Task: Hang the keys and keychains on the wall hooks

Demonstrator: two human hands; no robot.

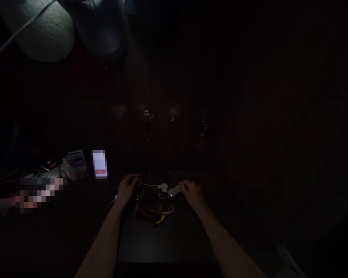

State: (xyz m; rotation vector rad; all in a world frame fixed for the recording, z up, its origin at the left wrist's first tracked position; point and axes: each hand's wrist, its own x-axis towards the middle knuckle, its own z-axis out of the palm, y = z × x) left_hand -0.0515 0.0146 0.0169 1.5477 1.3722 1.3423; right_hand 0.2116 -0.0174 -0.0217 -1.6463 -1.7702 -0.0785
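While the head view stays very dark, your left hand (128, 188) rests curled on the keys (162, 192) near the dark table's (150, 239) far edge; your right hand (193, 193) pinches a pale fob (174, 190). Sorting looks barely begun; the yellow cord (165, 215) lies loose.

Small boxes (75, 164) at the left edge of the dark table (162, 239), keys on wall hooks (146, 114) above its far edge, pale caps (43, 33) hanging top left

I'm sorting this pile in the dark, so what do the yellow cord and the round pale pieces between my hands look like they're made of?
Yellow cord: probably woven fabric or plastic; limp, matte, curled. Round pale pieces: possibly metal or plastic; they catch light, too dim to tell.
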